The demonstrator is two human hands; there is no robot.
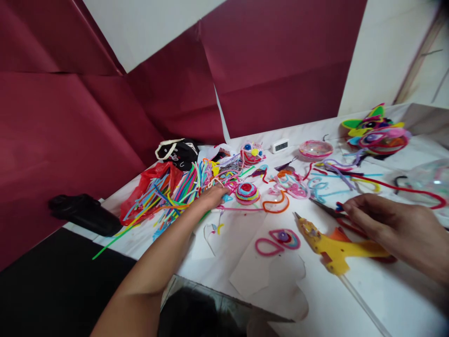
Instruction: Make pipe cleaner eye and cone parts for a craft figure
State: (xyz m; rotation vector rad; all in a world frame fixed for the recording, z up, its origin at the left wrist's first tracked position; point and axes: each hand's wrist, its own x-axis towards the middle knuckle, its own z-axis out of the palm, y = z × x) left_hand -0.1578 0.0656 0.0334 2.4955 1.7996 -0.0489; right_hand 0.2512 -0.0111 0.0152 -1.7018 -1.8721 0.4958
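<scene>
My left hand (214, 195) reaches to the pile of colourful pipe cleaners (189, 185), beside a round striped piece (247, 193); its fingertips are partly lost among the strands. At the right, my right hand (372, 217) is closed, its fingers pinching a small blue and red piece (338, 206), with dark-bladed scissors (324, 208) at the fingers. Just below that hand lies a yellow glue gun (333, 250) with a clear glue stick, its nozzle pointing up-left. A pink looped pipe cleaner shape with a purple bead (282, 237) rests on white paper (266, 276).
Along the back stand a black bag (178, 153), a small white digital clock (279, 146) and a clear pink-rimmed bowl (316, 150). A red plastic bag (140, 187) lies left; a colourful mask-like craft (380, 133) is at back right. The table's front edge (210, 283) is near.
</scene>
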